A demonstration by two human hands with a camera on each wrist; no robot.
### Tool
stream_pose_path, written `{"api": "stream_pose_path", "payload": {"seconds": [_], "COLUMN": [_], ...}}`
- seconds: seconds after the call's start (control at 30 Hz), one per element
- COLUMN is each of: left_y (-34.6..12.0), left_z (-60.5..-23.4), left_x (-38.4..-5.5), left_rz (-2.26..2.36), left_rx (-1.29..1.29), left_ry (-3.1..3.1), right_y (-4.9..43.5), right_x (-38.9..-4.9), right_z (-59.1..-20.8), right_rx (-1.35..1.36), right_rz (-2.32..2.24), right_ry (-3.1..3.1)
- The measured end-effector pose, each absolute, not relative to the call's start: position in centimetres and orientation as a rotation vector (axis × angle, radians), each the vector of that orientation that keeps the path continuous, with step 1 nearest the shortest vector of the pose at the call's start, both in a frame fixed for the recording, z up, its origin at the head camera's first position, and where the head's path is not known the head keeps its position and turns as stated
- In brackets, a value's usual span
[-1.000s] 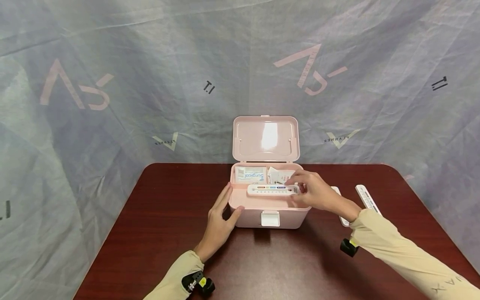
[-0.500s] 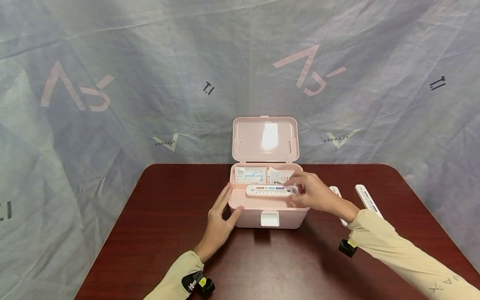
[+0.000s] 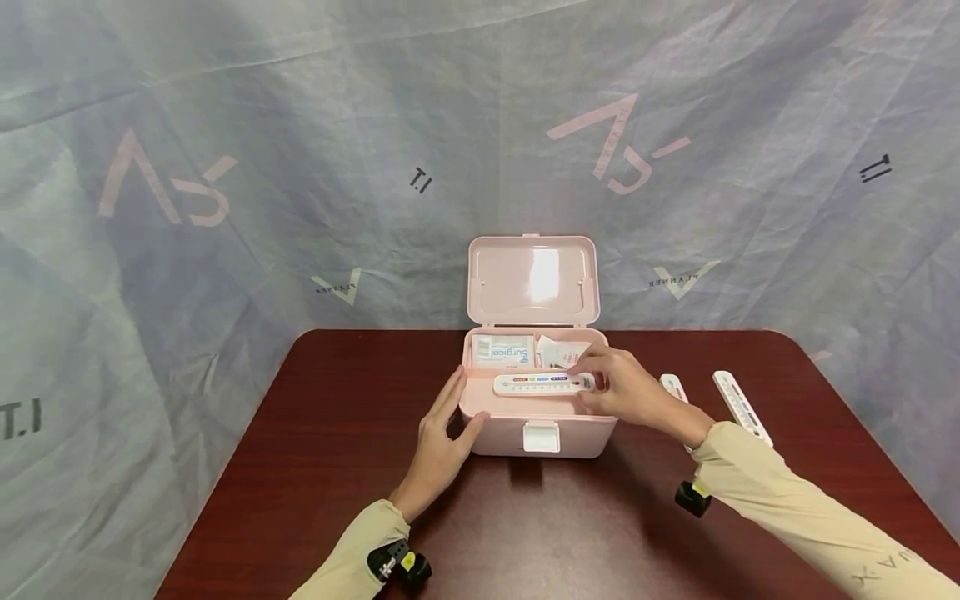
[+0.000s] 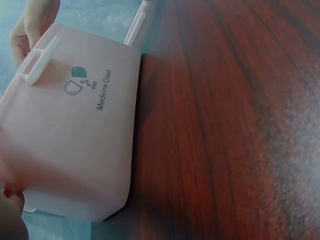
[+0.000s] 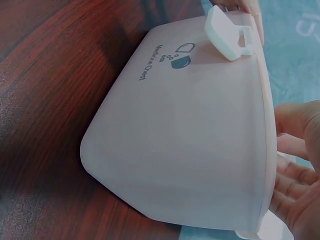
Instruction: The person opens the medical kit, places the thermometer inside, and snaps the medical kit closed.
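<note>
A pink medicine chest (image 3: 495, 437) stands on the table with its lid (image 3: 501, 279) raised. My left hand (image 3: 437, 443) rests on its left rim, fingers extended and thumb near the front corner. Over the front compartment, my right hand (image 3: 628, 388) pinches the right end of a white thermometer (image 3: 534, 385) with a coloured strip. The thermometer lies level across the chest; whether it touches the bottom I cannot tell. In the right wrist view, the right hand (image 5: 300, 165) reaches over the rim and the thermometer is hidden.
A packet (image 3: 502, 352) marked "Surgical" and a white packet (image 3: 561, 352) occupy the chest's rear compartments. Two more white strip thermometers lie on the table (image 3: 337, 400) to the right, one (image 3: 675, 387) partly behind the right forearm, the other (image 3: 741, 407) farther out. A grey cloth (image 3: 390, 108) hangs behind.
Both hands and the thermometer stay nearly in place over the chest. The whole head view shifts slightly.
</note>
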State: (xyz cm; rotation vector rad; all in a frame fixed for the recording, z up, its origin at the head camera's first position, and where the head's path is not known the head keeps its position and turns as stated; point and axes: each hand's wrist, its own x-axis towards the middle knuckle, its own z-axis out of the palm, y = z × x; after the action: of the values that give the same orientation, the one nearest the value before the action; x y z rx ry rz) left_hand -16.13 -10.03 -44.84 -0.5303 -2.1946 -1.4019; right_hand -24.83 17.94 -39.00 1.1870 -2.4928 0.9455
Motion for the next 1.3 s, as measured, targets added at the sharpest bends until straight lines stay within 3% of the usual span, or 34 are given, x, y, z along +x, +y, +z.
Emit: {"api": "stream_pose_path", "payload": {"seconds": [0.47, 0.93, 1.3], "left_y": [-10.5, -9.8, -10.4], "left_z": [-47.0, -43.5, -46.8], "left_x": [-17.4, -15.5, -17.3], "left_rz": [-1.377, -1.379, -1.349], "left_rx": [-0.527, -0.513, -0.514], "left_ry": [-2.207, -2.219, -2.209], "right_y": [17.6, 17.2, 16.8], "right_x": [-24.3, -23.7, -23.4], "right_z": [-39.3, -39.3, -39.5], "right_rx": [1.121, 1.107, 1.063], "right_rz": [0.906, 0.707, 0.721], "right_ry": [-2.509, -2.572, -2.556]}}
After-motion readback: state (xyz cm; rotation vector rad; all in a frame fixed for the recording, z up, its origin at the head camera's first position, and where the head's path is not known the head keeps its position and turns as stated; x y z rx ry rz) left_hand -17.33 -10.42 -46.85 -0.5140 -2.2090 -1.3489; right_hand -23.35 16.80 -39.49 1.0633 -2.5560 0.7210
